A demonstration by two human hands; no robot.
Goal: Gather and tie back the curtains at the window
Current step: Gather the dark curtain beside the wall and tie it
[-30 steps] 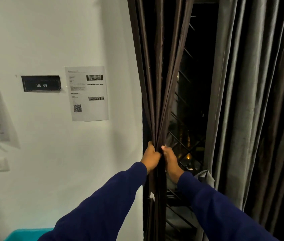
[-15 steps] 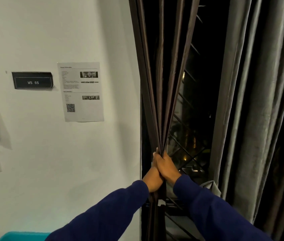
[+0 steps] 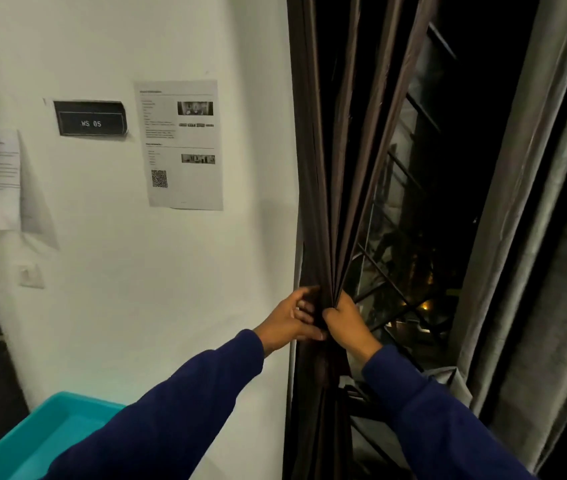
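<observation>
White wall [image 3: 171, 289] borders the window [image 3: 413, 237]. Right hand [image 3: 348, 320] fingers clench one gathered brown curtain [image 3: 330, 202]; left hand [image 3: 289, 318] fingers curl loosely against it. One grey curtain [image 3: 535, 237] hangs rightward. Two papers [image 3: 183, 143], one sign [image 3: 91, 118].

The brown curtain [image 3: 341, 168] hangs just beside the wall [image 3: 171, 271], at the window's left edge. Its glossy folds narrow downward into a tight bunch where my left hand [image 3: 292, 318] and right hand [image 3: 346, 318] grip it, then drop straight below. The grey curtain [image 3: 531, 237] hangs loose in long vertical pleats well away from the wall, on the window's far side.
</observation>
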